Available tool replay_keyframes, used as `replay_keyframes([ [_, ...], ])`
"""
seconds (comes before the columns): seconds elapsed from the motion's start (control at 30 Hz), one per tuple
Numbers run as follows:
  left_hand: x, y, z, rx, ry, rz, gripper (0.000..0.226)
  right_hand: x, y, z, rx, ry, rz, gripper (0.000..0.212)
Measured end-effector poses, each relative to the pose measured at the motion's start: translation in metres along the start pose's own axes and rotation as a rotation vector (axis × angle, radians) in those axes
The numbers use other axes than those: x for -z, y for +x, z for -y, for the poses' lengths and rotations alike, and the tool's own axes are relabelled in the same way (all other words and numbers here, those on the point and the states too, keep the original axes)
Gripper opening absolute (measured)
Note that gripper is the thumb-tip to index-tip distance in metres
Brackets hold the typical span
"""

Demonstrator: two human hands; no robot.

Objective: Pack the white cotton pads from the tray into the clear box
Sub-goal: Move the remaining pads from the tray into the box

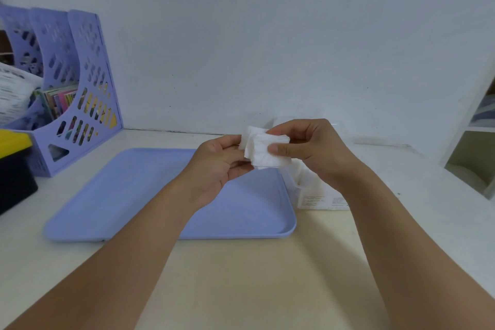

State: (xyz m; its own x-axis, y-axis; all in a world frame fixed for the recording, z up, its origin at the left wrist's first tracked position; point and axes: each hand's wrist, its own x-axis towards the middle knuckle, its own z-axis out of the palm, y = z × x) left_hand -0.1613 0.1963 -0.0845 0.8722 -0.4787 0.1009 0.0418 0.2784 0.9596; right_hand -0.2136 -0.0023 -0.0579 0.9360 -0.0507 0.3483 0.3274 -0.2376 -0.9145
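Observation:
Both hands hold a small bunch of white cotton pads (263,151) in the air above the far right corner of the blue tray (120,195). My left hand (219,166) grips the pads from the left with its fingers curled. From the right, my right hand (308,147) pinches them, thumb on the front pad. No pads show on the tray's visible floor. The clear box (318,193) stands right of the tray, mostly hidden behind my right wrist; white pads show inside it and a label is on its front.
A purple file holder (80,83) with booklets and papers stands at the back left. A black box with a yellow lid (13,169) sits at the left edge. A white shelf unit (471,147) is at the right. The wall runs close behind the table.

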Motion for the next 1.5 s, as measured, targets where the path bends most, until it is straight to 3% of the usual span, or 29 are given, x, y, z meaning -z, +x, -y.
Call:
replay_keyframes([
  [0.23, -0.003, 0.002, -0.003, 0.042, -0.112, -0.041, 0.024, -0.001, 0.002, -0.004, -0.021, -0.008, -0.034, 0.024],
  [0.43, -0.001, 0.001, 0.001, 0.012, -0.052, 0.002, 0.026, -0.002, 0.001, -0.003, -0.021, 0.036, -0.022, 0.024],
  [0.67, -0.004, 0.002, 0.005, -0.046, -0.063, -0.121, 0.021, 0.002, 0.002, -0.002, -0.035, -0.010, -0.134, 0.019],
  [0.77, -0.002, 0.003, 0.006, -0.056, -0.077, -0.174, 0.022, 0.010, 0.002, 0.000, -0.032, 0.097, -0.204, 0.021],
  [0.87, -0.003, 0.003, 0.006, -0.045, -0.065, -0.176, 0.024, 0.007, 0.001, 0.004, -0.022, 0.246, -0.123, 0.022],
  [0.97, -0.007, 0.000, 0.005, -0.029, -0.061, -0.121, 0.024, -0.006, 0.001, 0.003, 0.005, 0.142, -0.073, 0.019],
  [1.3, -0.015, -0.003, 0.005, 0.009, -0.082, -0.070, 0.026, -0.021, 0.002, -0.005, 0.021, -0.041, -0.202, 0.020],
  [1.5, -0.022, -0.005, 0.013, 0.041, -0.099, -0.040, 0.028, -0.047, 0.002, 0.000, 0.045, -0.186, -0.287, 0.060],
])
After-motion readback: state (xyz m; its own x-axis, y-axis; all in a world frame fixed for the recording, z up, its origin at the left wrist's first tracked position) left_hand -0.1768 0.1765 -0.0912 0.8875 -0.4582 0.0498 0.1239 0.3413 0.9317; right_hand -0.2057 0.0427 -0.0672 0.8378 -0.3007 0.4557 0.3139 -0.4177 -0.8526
